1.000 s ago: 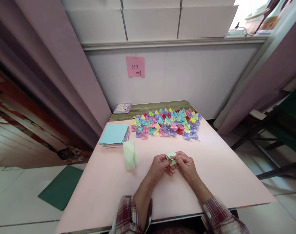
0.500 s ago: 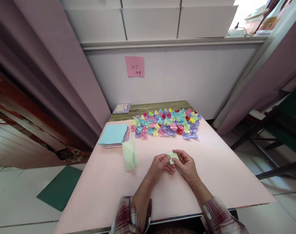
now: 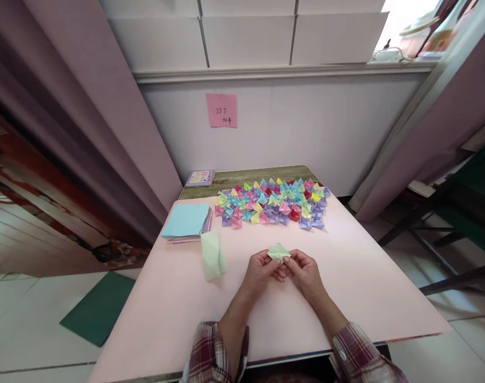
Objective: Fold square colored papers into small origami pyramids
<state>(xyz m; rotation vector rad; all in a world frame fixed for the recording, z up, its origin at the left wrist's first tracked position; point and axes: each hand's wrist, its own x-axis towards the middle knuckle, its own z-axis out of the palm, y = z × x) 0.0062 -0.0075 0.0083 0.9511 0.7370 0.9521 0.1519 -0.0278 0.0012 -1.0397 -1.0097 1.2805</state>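
A small folded piece of pale green origami paper [image 3: 278, 251] is held between both hands above the pink table surface, its pointed edge facing away from me. My left hand [image 3: 261, 269] pinches its left side, thumb on top. On its right side, my right hand [image 3: 304, 269] grips it with thumb and fingers. Both thumbs meet near the paper's lower edge, and the fingers beneath are partly hidden. To the left of my hands lies a partly folded light green sheet [image 3: 211, 256], its right flap raised.
Many small folded paper shapes [image 3: 272, 202] in mixed colours crowd the table's far part. A stack of square paper [image 3: 186, 221], blue on top, lies at the left. Behind it rests a small printed pack [image 3: 200, 177]. A pink note [image 3: 221, 110] hangs on the wall.
The green paper has been turned so that it shows as a wider, flatter shape with its point away from me. Both hands have shifted slightly and now hold it by either side.
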